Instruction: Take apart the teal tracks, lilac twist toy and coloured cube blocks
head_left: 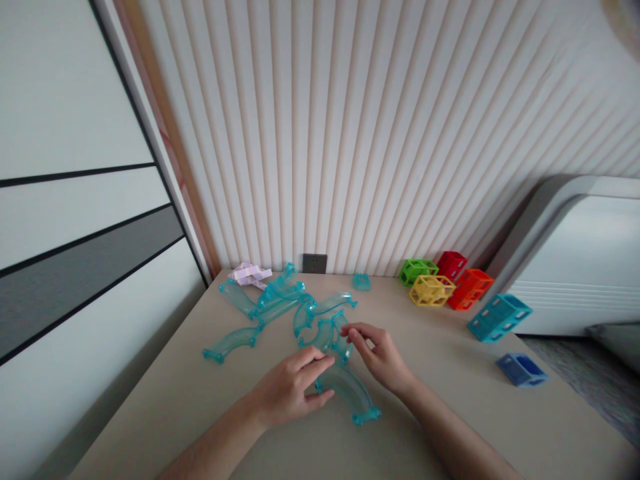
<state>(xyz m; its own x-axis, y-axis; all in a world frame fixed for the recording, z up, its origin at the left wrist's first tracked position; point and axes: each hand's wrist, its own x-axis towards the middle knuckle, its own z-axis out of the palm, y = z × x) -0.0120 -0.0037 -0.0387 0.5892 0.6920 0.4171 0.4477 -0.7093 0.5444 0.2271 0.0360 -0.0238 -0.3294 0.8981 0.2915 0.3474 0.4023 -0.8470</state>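
My left hand [297, 387] is at the near end of the pile, thumb and fingers spread apart. Its fingers partly cover the left end of a clear blue curved track piece [353, 389], which lies on the table between my hands. My right hand [380, 355] has its thumb and fingertips at the right edge of another clear blue curved piece [342, 341], seemingly pinching it. Beside that one lies a further curved track piece [321, 335]. Just beyond, a wavy blue track piece [331, 304] touches the others.
More blue track pieces [283, 308] lie at the left, one curved piece [233, 343] nearer. Pale purple pieces [249, 274] are piled by the wall. A small blue square [361, 282] is at the back. At right stand green [418, 270], yellow [433, 291], orange [470, 289] and blue frames [500, 317].
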